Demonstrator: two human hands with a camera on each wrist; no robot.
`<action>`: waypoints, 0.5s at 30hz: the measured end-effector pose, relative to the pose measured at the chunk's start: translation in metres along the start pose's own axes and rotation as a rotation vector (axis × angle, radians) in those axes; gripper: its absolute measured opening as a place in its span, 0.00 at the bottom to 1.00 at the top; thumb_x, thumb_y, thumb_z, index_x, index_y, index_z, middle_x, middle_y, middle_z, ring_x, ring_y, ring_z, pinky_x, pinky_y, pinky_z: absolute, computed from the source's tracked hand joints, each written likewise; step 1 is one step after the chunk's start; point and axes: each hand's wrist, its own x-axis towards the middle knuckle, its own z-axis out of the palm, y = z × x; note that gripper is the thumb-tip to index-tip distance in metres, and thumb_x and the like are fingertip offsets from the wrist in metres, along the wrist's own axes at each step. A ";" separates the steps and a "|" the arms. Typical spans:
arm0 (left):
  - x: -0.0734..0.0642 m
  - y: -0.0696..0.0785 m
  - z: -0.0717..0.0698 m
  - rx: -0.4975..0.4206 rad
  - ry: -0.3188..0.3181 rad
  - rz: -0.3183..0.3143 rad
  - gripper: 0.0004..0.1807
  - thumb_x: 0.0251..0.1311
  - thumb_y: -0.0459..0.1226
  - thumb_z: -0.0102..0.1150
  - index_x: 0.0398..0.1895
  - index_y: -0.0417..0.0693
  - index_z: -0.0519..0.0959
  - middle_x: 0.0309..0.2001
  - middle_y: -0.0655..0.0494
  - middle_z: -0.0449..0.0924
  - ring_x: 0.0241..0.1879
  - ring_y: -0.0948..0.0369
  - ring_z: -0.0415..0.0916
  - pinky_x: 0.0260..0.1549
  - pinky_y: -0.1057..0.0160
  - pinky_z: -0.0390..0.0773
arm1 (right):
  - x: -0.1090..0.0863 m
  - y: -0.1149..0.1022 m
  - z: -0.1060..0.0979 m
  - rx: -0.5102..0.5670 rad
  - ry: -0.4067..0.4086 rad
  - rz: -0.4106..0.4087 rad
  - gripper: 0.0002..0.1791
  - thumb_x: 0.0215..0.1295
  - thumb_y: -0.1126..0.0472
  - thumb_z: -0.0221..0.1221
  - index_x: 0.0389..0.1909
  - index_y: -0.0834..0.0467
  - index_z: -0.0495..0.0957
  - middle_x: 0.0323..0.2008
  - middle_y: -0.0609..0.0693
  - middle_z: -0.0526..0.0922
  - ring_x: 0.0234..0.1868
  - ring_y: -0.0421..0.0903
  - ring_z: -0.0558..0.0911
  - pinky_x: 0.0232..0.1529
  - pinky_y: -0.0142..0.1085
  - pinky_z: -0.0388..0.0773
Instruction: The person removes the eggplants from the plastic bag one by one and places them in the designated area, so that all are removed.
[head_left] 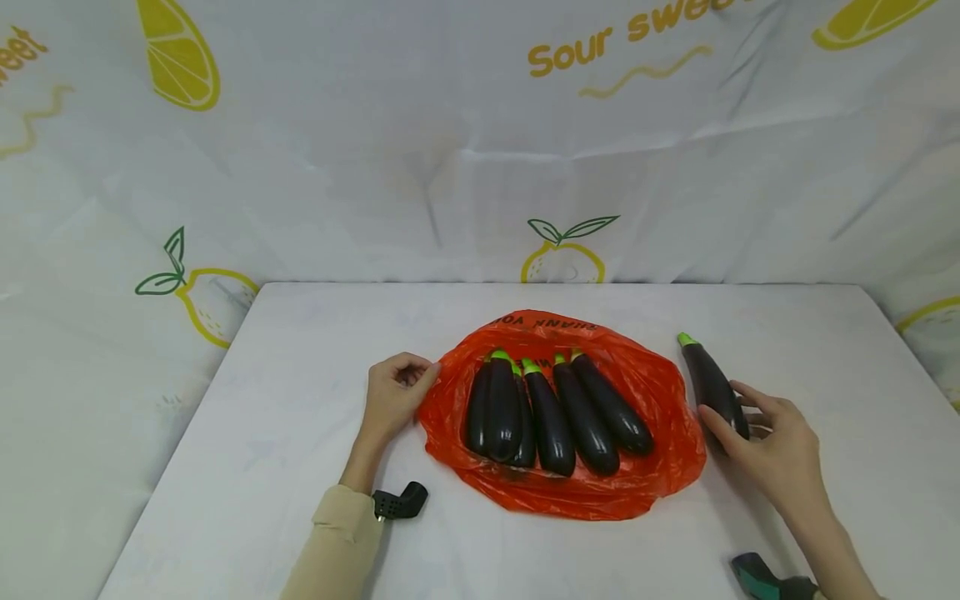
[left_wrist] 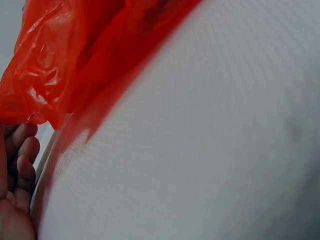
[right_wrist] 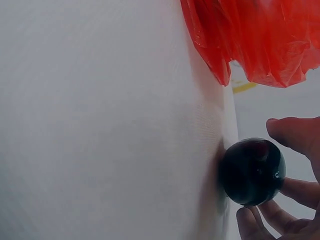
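Note:
A red plastic bag (head_left: 480, 487) lies spread on the table, with several dark eggplants (head_left: 551, 425) with green stem ends on it. At its left edge my left hand (head_left: 396, 387) pinches the plastic between thumb and forefinger, the other fingers curled. To the right of the bag, one more eggplant (head_left: 708, 375) lies on the table, its green end pointing away. My right hand (head_left: 776, 442) is around its near end, thumb on the left and fingers on the right. In the right wrist view the thumb (right_wrist: 290, 132) stands apart from the eggplant, while other fingers touch its side.
The white table (head_left: 300, 350) ends at a back edge against a hanging white cloth (head_left: 360, 167) printed with lemons and lettering. A black device (head_left: 401, 500) is on the left wrist, and a dark one with green (head_left: 765, 575) shows by the right forearm.

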 end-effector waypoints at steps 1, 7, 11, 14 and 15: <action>0.000 0.000 0.000 0.001 0.001 0.002 0.04 0.61 0.36 0.69 0.31 0.44 0.87 0.26 0.49 0.82 0.28 0.64 0.70 0.30 0.72 0.73 | 0.000 0.000 0.000 0.002 0.004 -0.003 0.39 0.65 0.49 0.67 0.67 0.70 0.70 0.54 0.75 0.73 0.48 0.72 0.78 0.50 0.66 0.79; 0.001 0.000 0.000 0.005 0.002 0.008 0.04 0.61 0.36 0.69 0.31 0.44 0.87 0.26 0.49 0.82 0.27 0.64 0.70 0.30 0.72 0.73 | 0.001 -0.001 -0.004 0.013 0.026 -0.015 0.37 0.65 0.49 0.67 0.66 0.70 0.72 0.52 0.74 0.75 0.47 0.72 0.80 0.41 0.49 0.87; 0.001 -0.001 0.000 0.003 0.001 0.007 0.04 0.61 0.35 0.69 0.31 0.44 0.87 0.26 0.49 0.82 0.27 0.64 0.70 0.30 0.73 0.72 | 0.000 -0.001 -0.005 0.029 0.035 -0.030 0.35 0.65 0.51 0.67 0.64 0.71 0.73 0.51 0.73 0.75 0.45 0.70 0.80 0.30 0.14 0.69; 0.001 -0.001 0.000 -0.001 0.002 0.015 0.04 0.61 0.35 0.69 0.31 0.43 0.87 0.26 0.49 0.82 0.27 0.65 0.70 0.30 0.72 0.72 | -0.001 -0.001 -0.004 0.046 0.038 -0.039 0.33 0.66 0.53 0.66 0.64 0.72 0.74 0.51 0.74 0.75 0.45 0.69 0.80 0.30 0.08 0.57; 0.001 -0.001 0.000 -0.003 0.002 0.016 0.04 0.61 0.35 0.69 0.31 0.43 0.87 0.26 0.49 0.82 0.27 0.65 0.70 0.30 0.72 0.72 | -0.001 0.000 -0.004 0.050 0.040 -0.042 0.33 0.66 0.53 0.66 0.63 0.72 0.74 0.51 0.74 0.75 0.45 0.69 0.80 0.31 0.08 0.57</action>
